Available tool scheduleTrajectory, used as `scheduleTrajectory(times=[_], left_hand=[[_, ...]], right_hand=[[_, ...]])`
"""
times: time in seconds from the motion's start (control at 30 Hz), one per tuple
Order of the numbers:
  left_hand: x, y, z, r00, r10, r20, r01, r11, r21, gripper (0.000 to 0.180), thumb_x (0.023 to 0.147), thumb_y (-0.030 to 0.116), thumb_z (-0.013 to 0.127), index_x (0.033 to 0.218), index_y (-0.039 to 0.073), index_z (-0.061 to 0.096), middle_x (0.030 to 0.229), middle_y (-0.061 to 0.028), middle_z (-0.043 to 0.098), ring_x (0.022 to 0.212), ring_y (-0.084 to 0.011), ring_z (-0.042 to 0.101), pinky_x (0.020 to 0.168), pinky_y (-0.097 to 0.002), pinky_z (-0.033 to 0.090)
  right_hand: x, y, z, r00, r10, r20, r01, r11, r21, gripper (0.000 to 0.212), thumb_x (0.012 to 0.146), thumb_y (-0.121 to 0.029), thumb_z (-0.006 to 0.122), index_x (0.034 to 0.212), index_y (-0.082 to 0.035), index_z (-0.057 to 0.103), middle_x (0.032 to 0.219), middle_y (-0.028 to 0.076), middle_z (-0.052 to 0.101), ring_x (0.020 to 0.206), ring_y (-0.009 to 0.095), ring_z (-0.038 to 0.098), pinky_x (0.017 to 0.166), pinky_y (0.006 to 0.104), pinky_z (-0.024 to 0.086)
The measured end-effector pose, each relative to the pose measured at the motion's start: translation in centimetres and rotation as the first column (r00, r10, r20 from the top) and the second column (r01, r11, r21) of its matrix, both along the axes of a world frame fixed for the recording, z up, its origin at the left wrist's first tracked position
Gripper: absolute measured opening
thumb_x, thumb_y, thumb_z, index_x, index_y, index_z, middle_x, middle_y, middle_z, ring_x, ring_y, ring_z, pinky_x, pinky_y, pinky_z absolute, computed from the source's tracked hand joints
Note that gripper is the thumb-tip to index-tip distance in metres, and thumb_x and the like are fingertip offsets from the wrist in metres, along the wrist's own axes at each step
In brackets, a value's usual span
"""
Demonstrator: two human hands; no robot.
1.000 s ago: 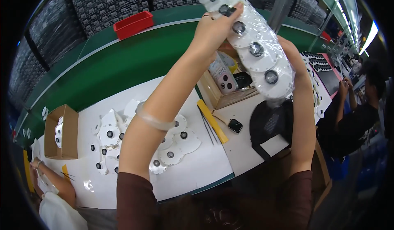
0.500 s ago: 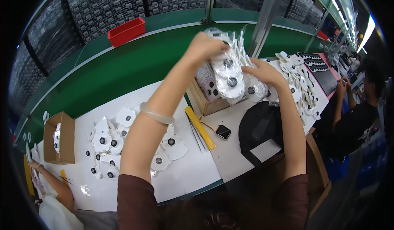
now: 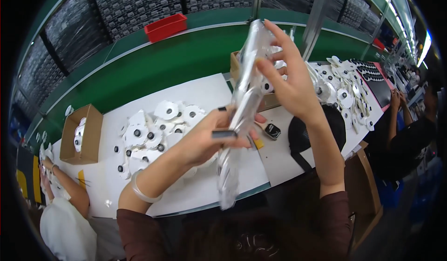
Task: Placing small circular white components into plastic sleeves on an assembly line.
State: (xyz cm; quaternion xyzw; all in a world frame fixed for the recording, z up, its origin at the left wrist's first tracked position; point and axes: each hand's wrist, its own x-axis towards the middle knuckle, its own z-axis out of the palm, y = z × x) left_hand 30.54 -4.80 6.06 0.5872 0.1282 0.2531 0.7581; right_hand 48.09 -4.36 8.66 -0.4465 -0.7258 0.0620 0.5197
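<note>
A long clear plastic bag of white parts (image 3: pixel 249 95) is held up in front of me, tilted and seen nearly edge-on. My left hand (image 3: pixel 207 133) is closed around its middle, with dark strips at the fingers that I cannot make out. At the upper end, my right hand (image 3: pixel 291 81) grips the bag between thumb and fingers. The bag's lower end hangs over the white worktop (image 3: pixel 186 203) and looks blurred. Below and to the left lies a heap of white plates with black round knobs (image 3: pixel 151 135). Behind the bag stands a partly hidden cardboard box (image 3: pixel 269 102).
A smartwatch (image 3: pixel 272 130) and a black mesh cap (image 3: pixel 309 133) lie right of the bag. More white parts (image 3: pixel 347 93) cover the far right. A cardboard box (image 3: pixel 93 140) stands left, a red bin (image 3: pixel 165 27) on the back ledge. People work at both sides.
The bag has been turned from face-on to edge-on and brought nearer. My left hand has moved down to its middle; my right hand has risen to its upper end.
</note>
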Motion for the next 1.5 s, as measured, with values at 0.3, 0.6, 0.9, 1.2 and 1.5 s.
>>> scheduleTrajectory(times=[0.3, 0.6, 0.9, 1.2, 1.5], left_hand=[[-4.5, -4.4, -2.5, 0.982, 0.185, 0.019, -0.173, 0.947, -0.271, 0.031, 0.084, 0.027, 0.035, 0.09, -0.002, 0.045, 0.073, -0.0127, 0.054, 0.061, -0.0199, 0.054, 0.057, -0.0293, 0.045], [-7.1, -6.1, -4.5, 0.976, 0.182, -0.116, -0.203, 0.957, -0.205, 0.03, 0.084, 0.026, 0.037, 0.086, -0.002, 0.048, 0.071, -0.0103, 0.054, 0.057, -0.0163, 0.053, 0.054, -0.0262, 0.044], [-9.0, -3.7, -4.9, 0.805, 0.55, 0.222, -0.41, 0.787, -0.461, 0.036, 0.084, 0.03, 0.031, 0.094, -0.002, 0.044, 0.073, -0.0146, 0.053, 0.06, -0.0226, 0.054, 0.055, -0.0315, 0.046], [-12.4, -2.5, -5.1, 0.558, 0.667, 0.494, -0.413, 0.74, -0.531, 0.043, 0.083, 0.035, 0.03, 0.103, -0.001, 0.039, 0.078, -0.0142, 0.05, 0.063, -0.0246, 0.052, 0.058, -0.0377, 0.044], [-10.6, -6.4, -6.7, 0.789, 0.471, 0.395, -0.349, 0.872, -0.342, 0.049, 0.083, 0.036, 0.031, 0.114, -0.001, 0.029, 0.082, -0.0211, 0.051, 0.068, -0.0298, 0.055, 0.062, -0.0368, 0.045]], right_hand=[[-3.5, -1.5, 0.2, 0.987, 0.148, 0.063, -0.15, 0.988, 0.032, 0.03, 0.069, -0.016, 0.06, 0.097, -0.007, 0.054, 0.092, 0.004, 0.049, 0.084, 0.015, 0.048, 0.063, 0.0225, 0.04], [-3.2, -1.3, -0.8, 0.996, 0.088, -0.023, -0.087, 0.996, 0.015, 0.013, 0.076, -0.003, 0.047, 0.084, -0.001, 0.058, 0.066, 0.005, 0.057, 0.054, 0.007, 0.051, 0.05, 0.0181, 0.041], [-8.3, -6.7, -5.8, 0.706, 0.651, 0.278, -0.631, 0.757, -0.17, 0.037, 0.059, -0.014, 0.067, 0.093, -0.005, 0.053, 0.086, 0.005, 0.054, 0.077, 0.021, 0.05, 0.072, 0.0282, 0.036], [-9.3, -11.9, -9.6, 0.453, 0.707, 0.543, -0.663, 0.675, -0.324, 0.013, 0.067, -0.013, 0.056, 0.063, -0.01, 0.044, 0.059, 0.003, 0.038, 0.056, 0.017, 0.042, 0.046, 0.0267, 0.032], [-6.7, -8.4, -2.2, 0.924, 0.376, 0.074, -0.338, 0.891, -0.304, 0.017, 0.066, -0.007, 0.059, 0.083, -0.003, 0.059, 0.068, 0.003, 0.055, 0.058, 0.01, 0.05, 0.049, 0.0194, 0.038]])
